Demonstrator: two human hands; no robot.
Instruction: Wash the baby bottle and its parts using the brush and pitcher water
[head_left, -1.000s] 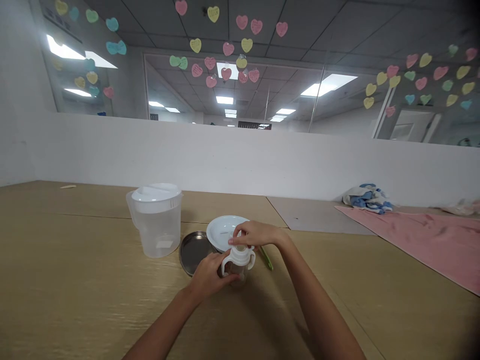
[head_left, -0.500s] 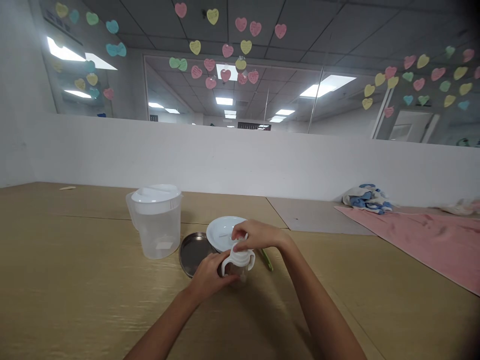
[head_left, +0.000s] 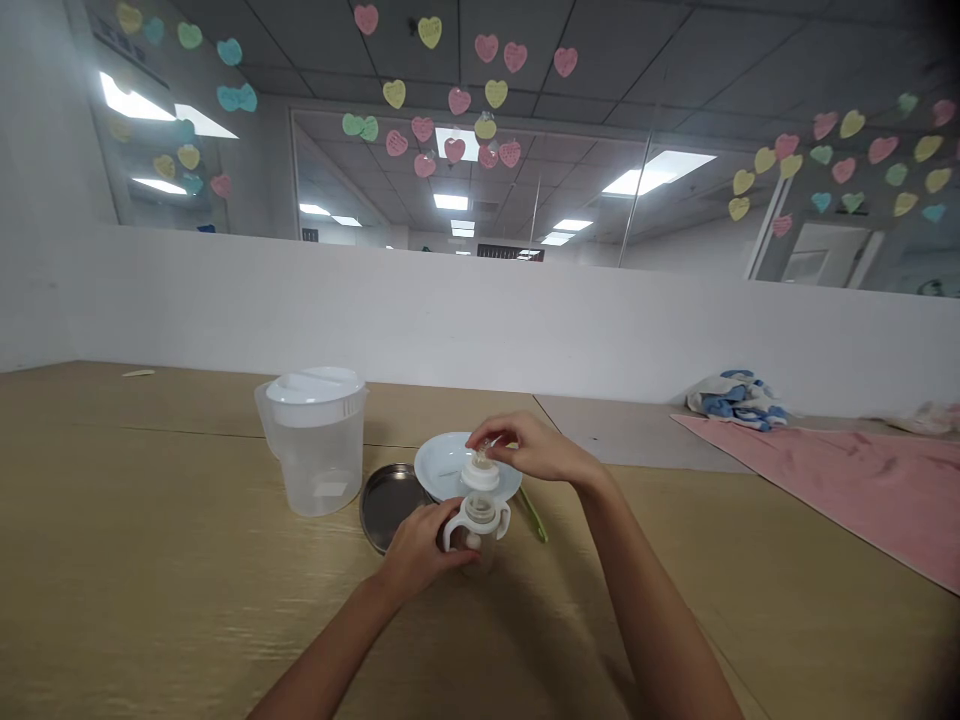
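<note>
A clear baby bottle [head_left: 481, 512] with white side handles stands with its mouth uncovered at the centre of the table. My left hand [head_left: 416, 548] is closed around its left side and handle. Just above the mouth, my right hand [head_left: 531, 446] pinches the clear teat of the bottle's white top [head_left: 480, 475], which is apart from the bottle. Behind them lies a pale blue-white bowl [head_left: 433, 466], partly covered by the right hand and the top. Its left side meets a round dark metal tray [head_left: 381, 503], partly hidden by my left hand.
A translucent pitcher [head_left: 319, 460] with a white lid stands left of the tray. A green long thin utensil [head_left: 534, 517] lies right of the bottle. Farther right are a pink cloth [head_left: 847, 480] and a crumpled blue-and-white cloth [head_left: 739, 398] near the white wall [head_left: 480, 320].
My right hand has risen with the white top, which has come off the bottle and uncovered its mouth. The left hand keeps its hold in the same place.
</note>
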